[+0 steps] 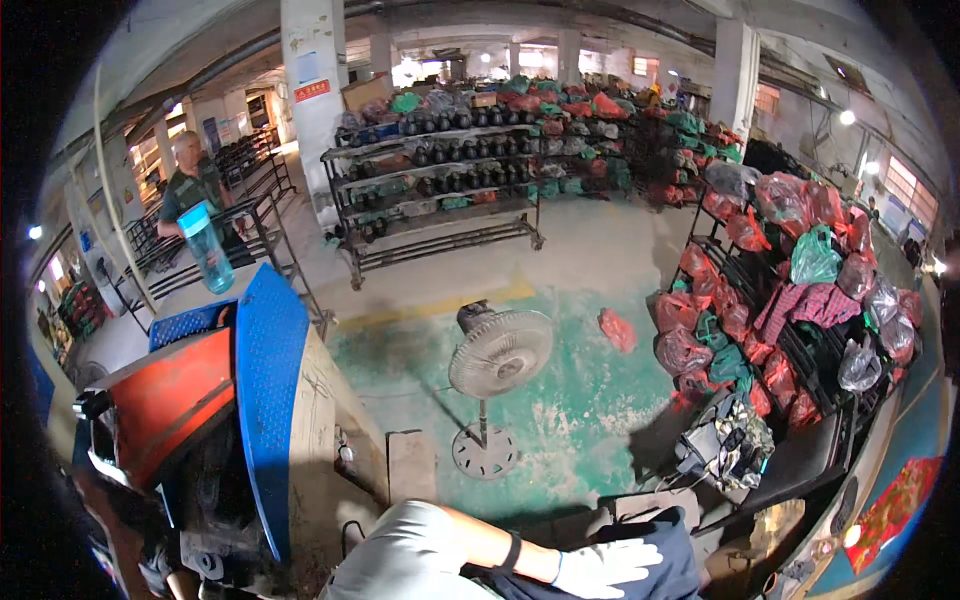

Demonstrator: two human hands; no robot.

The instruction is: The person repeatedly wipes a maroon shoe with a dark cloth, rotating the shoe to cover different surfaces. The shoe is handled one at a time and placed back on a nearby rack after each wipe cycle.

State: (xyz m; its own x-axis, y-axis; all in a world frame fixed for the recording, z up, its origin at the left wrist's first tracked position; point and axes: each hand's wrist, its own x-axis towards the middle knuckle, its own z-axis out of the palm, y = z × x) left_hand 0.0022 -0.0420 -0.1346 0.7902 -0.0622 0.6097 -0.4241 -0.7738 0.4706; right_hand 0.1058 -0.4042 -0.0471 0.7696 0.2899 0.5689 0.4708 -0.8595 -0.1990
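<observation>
My left hand, in a white glove with a dark band on the wrist above it, lies palm down with its fingers stretched out. It rests on dark navy cloth at the lower edge and holds nothing. The grey sleeve on that arm bends at the elbow. My right hand is out of the picture. A grey standing fan is on the green floor ahead of me. To my left stands a machine with an orange-red cover and a blue perforated panel, with a blue bottle above it.
Black racks at the back carry dark shoe-shaped pieces and bags. Another rack at right is heaped with red plastic bags; one red bag lies on the floor. A person stands far left. A pillar rises behind.
</observation>
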